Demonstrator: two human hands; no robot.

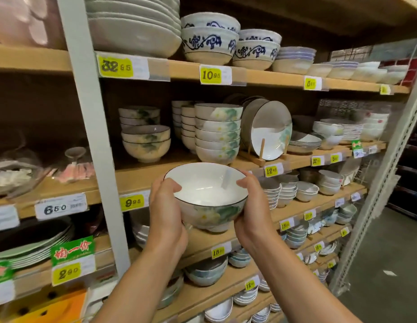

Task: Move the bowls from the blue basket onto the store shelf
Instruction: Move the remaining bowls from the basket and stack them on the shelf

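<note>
Presently a single bowl [206, 197] is held up in front of the shelf [142, 176], upright with its mouth facing up, white inside and painted with green leaves and pale flowers on the outside. It is gripped from both sides. The left hand [166, 210] is wrapped round its left wall with the thumb hooked over the dark rim. The right hand [251, 206] is curled round the right wall in the same way, and its fingers [244, 181] are laid on the rim. Neither hand is free.

The bowl is not yet set down, and it is seen below and in front of the shelf edge, near the yellow price tag [133, 202]. The blue basket is not in view.

The coming move is judged to turn on the matching stack [218, 134], which stands above and beyond the held bowl, slightly to the right. The right hand is therefore a little nearer to it than the left. Being round, the bowl has no long axis to line up, and only its upright attitude has to be kept.

A bare strip of board is seen between that stack and a shorter stack [145, 141] to the left, just behind the bowl. A tilted plate [268, 129] on a wooden stand is placed just beside the matching stack on the right, so a lift onto the stack is judged to need care on that side.
</note>
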